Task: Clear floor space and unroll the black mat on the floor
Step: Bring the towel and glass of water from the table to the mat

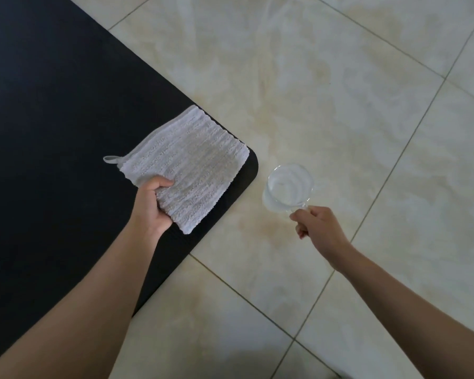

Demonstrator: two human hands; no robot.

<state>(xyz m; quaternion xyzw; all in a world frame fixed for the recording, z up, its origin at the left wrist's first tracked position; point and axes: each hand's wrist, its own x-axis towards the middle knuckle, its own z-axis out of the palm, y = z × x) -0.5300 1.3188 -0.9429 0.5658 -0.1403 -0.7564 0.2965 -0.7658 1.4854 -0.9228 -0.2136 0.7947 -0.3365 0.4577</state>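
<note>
Black mat (66,132) flat on the tiled floor (340,105), already rolled out, one round corner near the middle of the view

White towel (186,162) folded, lying on that mat corner, small loop sticking out at one side

Left hand (151,203) closed on the near edge of the towel, thumb on top, grip tight on the cloth, probably putting it down there or picking it up, hard to tell which

Clear glass cup (286,187) standing on the floor just beside the mat corner, not touching it, water inside, about half full as a guess

Right hand (316,228) pinched on the cup handle, grip clenched there, likely so no water spills

Cup upright, kept off the mat, maybe to keep the mat dry
</note>
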